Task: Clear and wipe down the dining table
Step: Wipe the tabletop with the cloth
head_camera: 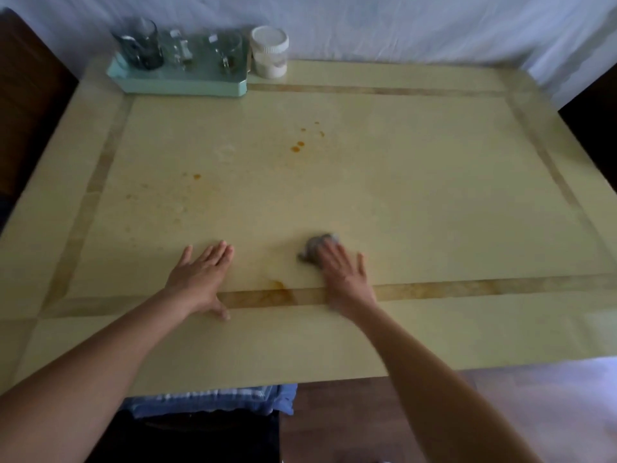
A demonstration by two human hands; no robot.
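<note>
The cream dining table (400,182) has a tan inlaid border and orange stains (298,146) near its middle, with a smaller spot (197,176) to the left and a smear (280,287) by the near border strip. My right hand (344,275) presses flat on a small grey cloth (317,245), which sticks out beyond the fingertips; the hand is blurred. A little to its left, my left hand (203,279) lies flat on the table with its fingers together, holding nothing.
A mint-green tray (180,83) with several glasses (142,45) stands at the far left edge. A white-lidded jar (269,51) sits beside it. Dark chairs stand at both sides, a white sheet hangs behind, and a blue cushioned seat (213,399) is under the near edge.
</note>
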